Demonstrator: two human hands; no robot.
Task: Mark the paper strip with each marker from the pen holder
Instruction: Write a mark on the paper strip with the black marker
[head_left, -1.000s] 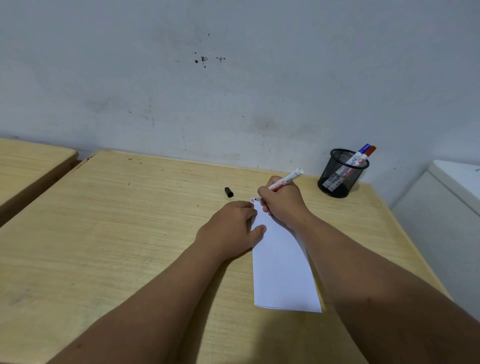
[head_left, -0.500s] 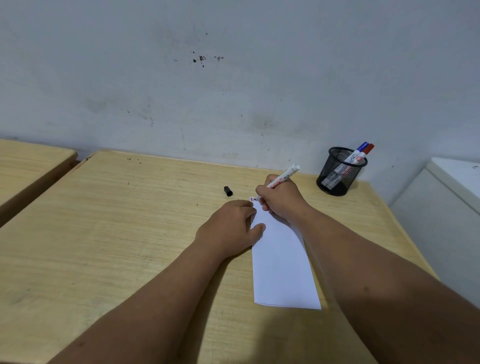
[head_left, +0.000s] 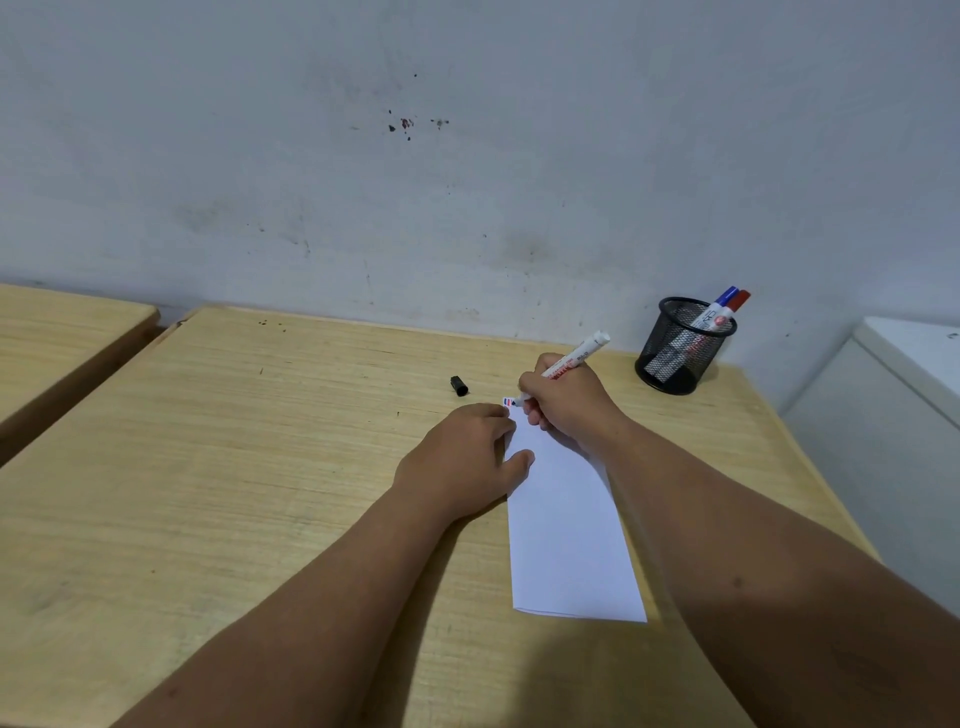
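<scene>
- The right hand (head_left: 569, 402) pinches the marker (head_left: 571, 361) in its fingers, tip at the far corner of the paper strip (head_left: 566, 519), as a second ago.
- The left hand (head_left: 462, 460) presses flat on the strip's edge, unmoved.
- Red and blue marks show beside the tip; this third mark looks unfinished.
- The cap (head_left: 459, 385) lies on the table (head_left: 208, 467).
- Two markers stand in the pen holder (head_left: 675, 364).

The desk (head_left: 208, 467) lies bare across the whole left and middle of the frame; only the black cap (head_left: 458, 386) sits there, above my left hand (head_left: 462, 457). At centre right, my two forearms and the paper strip (head_left: 566, 519) fill the surface. The mesh pen holder (head_left: 680, 348) blocks the upper right corner by the wall, with open wood between it and my right hand (head_left: 566, 400).
</scene>
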